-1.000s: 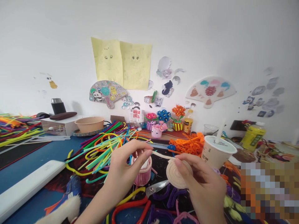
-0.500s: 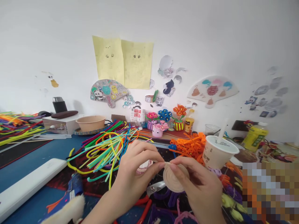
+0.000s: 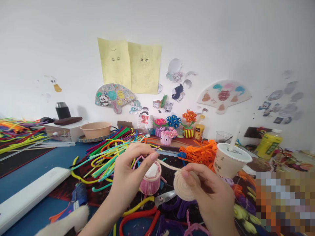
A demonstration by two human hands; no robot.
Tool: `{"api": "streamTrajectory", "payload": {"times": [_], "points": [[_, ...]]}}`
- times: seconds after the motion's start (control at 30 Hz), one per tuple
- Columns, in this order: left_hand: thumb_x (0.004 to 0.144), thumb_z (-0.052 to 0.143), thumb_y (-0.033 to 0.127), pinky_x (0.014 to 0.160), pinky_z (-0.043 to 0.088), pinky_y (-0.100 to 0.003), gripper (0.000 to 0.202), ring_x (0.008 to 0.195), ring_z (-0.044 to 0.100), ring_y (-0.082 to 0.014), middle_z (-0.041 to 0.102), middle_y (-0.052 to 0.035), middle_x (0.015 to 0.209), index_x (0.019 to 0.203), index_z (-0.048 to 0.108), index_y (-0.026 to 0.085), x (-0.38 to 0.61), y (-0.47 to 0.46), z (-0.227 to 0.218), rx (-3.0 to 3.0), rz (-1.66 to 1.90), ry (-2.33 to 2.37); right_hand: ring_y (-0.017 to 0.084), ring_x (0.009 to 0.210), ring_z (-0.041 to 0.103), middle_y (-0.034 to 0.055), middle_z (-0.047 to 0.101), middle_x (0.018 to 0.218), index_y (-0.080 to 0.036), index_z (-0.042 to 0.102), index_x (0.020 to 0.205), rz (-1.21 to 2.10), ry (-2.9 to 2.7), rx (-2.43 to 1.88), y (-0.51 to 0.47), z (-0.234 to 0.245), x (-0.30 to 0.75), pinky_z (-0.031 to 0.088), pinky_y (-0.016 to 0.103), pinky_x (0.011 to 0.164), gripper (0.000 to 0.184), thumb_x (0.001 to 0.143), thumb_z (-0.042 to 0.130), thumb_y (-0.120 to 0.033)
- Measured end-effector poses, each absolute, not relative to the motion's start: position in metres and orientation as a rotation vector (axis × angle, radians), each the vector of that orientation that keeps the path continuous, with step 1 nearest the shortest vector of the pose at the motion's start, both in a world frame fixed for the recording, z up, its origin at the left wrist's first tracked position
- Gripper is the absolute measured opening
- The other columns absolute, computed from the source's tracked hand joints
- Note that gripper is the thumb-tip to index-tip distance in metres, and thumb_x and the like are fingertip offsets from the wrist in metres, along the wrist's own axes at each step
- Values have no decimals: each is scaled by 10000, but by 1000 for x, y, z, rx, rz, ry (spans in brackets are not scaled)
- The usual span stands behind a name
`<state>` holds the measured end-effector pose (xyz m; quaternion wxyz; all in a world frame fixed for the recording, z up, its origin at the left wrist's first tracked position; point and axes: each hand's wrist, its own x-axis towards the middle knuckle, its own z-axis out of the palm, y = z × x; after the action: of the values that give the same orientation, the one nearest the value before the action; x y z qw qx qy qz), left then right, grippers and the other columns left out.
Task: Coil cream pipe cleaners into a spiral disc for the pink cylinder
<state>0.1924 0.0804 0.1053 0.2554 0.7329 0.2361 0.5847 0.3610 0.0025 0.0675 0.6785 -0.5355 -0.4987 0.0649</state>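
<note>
A flat cream disc (image 3: 186,189), coiled from what looks like pipe cleaner, is pinched at its upper edge by my right hand (image 3: 213,196). From the top of the coil a loose cream strand (image 3: 169,166) runs left to my left hand (image 3: 129,175), whose thumb and fingertips close on its end. Behind and below my left hand stands a small pink ribbed pot (image 3: 150,186) with a white filling, partly covered by the fingers. Scissors (image 3: 167,198) lie beneath the disc, blades pointing right.
Bundles of coloured pipe cleaners (image 3: 108,164) and orange pieces (image 3: 200,154) spread behind my hands. A paper cup (image 3: 230,160) with a straw stands right. At left lie a white bar (image 3: 31,196) and a blue glue gun (image 3: 79,195). Small flower pots (image 3: 188,131) line the wall.
My left hand has moved left and up, away from the coil, drawing the cream strand out between the hands. The pink pot now shows more fully. My right hand keeps the disc nearly in place.
</note>
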Motion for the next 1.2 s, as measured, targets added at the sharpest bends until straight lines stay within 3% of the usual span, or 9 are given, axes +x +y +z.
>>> {"api": "streamTrajectory", "payload": {"times": [0.2,0.4,0.53,0.77,0.83,1.03,1.2], "points": [[897,643,127,759,429,-306,159,798,589,-153,677,7,807,756,651,200,189,73,111,2324,1612,574,180,613,690,25,762,733,-210,750,779,143,-1012,-1265,7,64,369,542,224,545,212,799,747,-421],[906,635,157,742,389,-340,228,737,552,-163,659,9,738,682,603,193,189,68,111,2540,1326,468,194,628,708,47,784,773,-198,754,822,206,-964,-1266,9,65,372,556,245,541,227,793,755,-423],[897,649,152,829,439,-317,52,901,605,-177,690,-21,945,906,656,203,191,67,110,2526,1208,469,186,612,699,41,780,766,-201,753,818,189,-971,-1264,8,66,372,536,236,511,211,797,752,-411],[957,576,186,929,440,-326,190,1109,583,-214,645,-75,1169,1134,640,211,193,77,103,2544,1383,704,156,571,654,9,748,700,-214,748,779,172,-1151,-1245,6,69,369,498,219,501,175,829,726,-380],[962,568,198,904,449,-329,172,1073,602,-217,672,-68,1131,1109,657,212,193,80,101,2568,1364,730,154,558,640,5,741,689,-216,748,773,173,-1160,-1234,6,69,368,482,223,491,176,834,720,-379],[953,585,215,669,445,-257,172,699,610,-152,688,5,732,806,671,189,194,82,102,2508,1266,697,167,603,673,27,768,756,-204,757,824,240,-1048,-1230,6,68,371,510,237,519,187,817,750,-392],[957,570,218,640,452,-249,234,656,620,-147,702,-1,699,761,693,184,197,79,101,2498,1130,723,189,675,718,67,789,829,-187,757,910,248,-657,-1081,11,67,382,555,239,540,277,750,819,-405]]}}
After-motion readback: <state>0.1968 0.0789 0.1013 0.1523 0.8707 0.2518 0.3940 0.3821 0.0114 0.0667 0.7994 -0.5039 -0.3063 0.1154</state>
